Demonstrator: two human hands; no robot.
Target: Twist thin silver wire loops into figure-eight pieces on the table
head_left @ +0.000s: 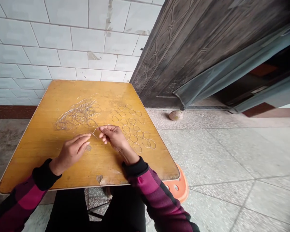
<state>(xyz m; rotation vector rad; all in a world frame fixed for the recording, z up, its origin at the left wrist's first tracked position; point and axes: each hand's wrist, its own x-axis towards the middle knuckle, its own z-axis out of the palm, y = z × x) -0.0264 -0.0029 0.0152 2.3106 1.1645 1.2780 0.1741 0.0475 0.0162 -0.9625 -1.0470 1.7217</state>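
Between my two hands, low over the table, is a thin silvery wire (94,132) whose ends cross. My left hand (73,149) pinches one part of it between thumb and fingers. On the other side, my right hand (112,135) pinches another part with thumb and forefinger, its remaining fingers curled. Beyond my left hand lies a tangled pile of wires (78,114) with looped ends. To the right of my right hand, several wire pieces bent into figure-eight loops (133,138) are spread over the tabletop.
The yellow wooden table (70,175) has worn patches and stands by a white tiled wall (55,35). An orange plastic stool (182,185) shows under its right corner. A round object (176,115) lies on the floor near the dark wooden door (164,54) and a hanging curtain (203,80).
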